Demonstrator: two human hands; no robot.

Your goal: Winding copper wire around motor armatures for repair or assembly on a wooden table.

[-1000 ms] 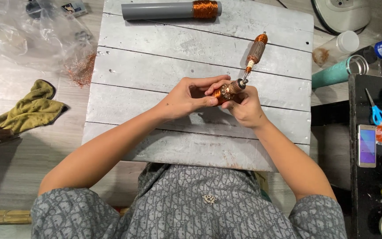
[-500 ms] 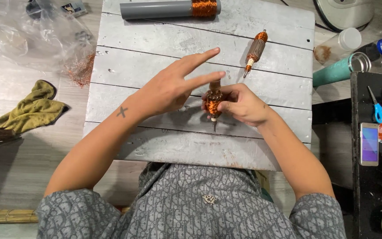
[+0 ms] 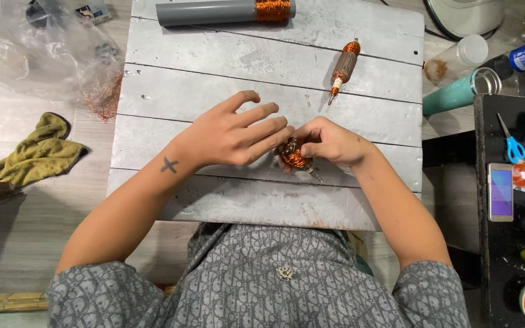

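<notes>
I sit over a grey plank surface (image 3: 214,79). A grey pipe (image 3: 208,12) wound with copper wire lies at its far edge, a second armature (image 3: 344,65) nearer. My right hand (image 3: 332,141) grips a copper-wound motor armature (image 3: 293,155) mid-surface; my left hand (image 3: 232,133) has its fingers (image 3: 268,130) spread, fingertips touching it.

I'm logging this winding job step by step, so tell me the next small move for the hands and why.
Probably close the left hand back onto the copper-wound armature. The right hand alone grips it just above the grey board, while the left fingers are spread, only their tips near the coil. A second grip would likely steady it for handling the wire.
</notes>
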